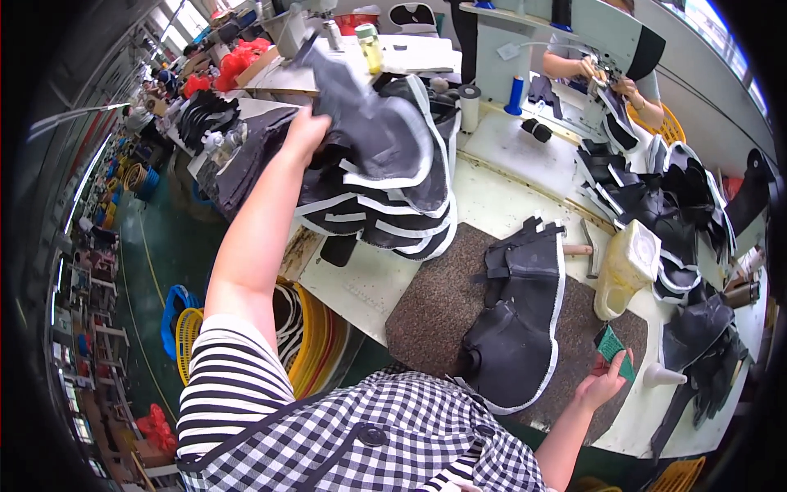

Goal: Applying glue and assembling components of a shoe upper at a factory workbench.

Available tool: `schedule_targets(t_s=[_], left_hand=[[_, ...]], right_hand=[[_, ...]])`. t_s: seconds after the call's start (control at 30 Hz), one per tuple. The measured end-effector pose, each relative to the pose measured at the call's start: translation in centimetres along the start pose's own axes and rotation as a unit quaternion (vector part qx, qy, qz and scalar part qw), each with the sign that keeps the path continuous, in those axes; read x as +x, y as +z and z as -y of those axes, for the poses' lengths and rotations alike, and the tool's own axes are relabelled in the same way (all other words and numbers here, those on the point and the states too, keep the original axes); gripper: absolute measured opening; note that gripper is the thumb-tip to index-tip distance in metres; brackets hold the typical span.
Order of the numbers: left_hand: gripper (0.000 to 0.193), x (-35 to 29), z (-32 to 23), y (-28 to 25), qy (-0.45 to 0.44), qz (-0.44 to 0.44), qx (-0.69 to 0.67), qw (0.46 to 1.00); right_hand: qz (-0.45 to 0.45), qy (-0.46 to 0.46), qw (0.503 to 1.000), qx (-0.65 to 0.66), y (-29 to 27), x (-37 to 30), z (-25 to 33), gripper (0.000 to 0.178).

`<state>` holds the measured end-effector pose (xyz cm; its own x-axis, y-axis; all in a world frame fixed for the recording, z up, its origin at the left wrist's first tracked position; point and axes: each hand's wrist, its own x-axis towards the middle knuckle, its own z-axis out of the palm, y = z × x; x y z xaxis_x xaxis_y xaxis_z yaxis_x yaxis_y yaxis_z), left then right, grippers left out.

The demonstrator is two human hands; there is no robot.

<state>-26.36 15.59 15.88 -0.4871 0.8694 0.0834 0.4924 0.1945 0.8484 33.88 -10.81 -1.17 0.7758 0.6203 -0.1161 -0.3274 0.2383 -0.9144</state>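
Up top, left hand point(305, 131) gripping shoe uppers point(385, 176), right hand point(604, 381) holding green pad point(615, 351)

A pale workbench point(361, 287) carries a brown mat point(438, 307), with a dark shoe upper point(516, 320) lying on the mat. Right of the mat stand a yellowish plastic jug point(625, 266) and a white cone point(660, 376); behind it lies a hammer point(584, 249).

The person wears a black-and-white striped short sleeve point(225, 377) under a black-and-white checked apron point(385, 443) with dark buttons.
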Motion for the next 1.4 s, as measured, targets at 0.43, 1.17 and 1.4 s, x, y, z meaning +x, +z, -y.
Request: schedule_targets(t_s=[0.43, 1.17, 1.4], left_hand=[[0.032, -12.0, -2.3, 0.4, 0.393, -0.2, 0.025, 0.897], [0.077, -28.7, 2.7, 29.9, 0.369, 0.392, 0.303, 0.786], [0.075, -29.0, 4.6, 29.9, 0.383, 0.328, 0.192, 0.842]], right_hand=[[0.096, -0.232, 0.915, -0.317, 1.1, 7.7, 2.2, 0.02], [0.217, 0.012, 0.958, -0.188, 14.9, 5.2, -6.7, 0.02], [0.217, -0.215, 0.882, -0.358, 18.0, 6.6, -12.0, 0.021]])
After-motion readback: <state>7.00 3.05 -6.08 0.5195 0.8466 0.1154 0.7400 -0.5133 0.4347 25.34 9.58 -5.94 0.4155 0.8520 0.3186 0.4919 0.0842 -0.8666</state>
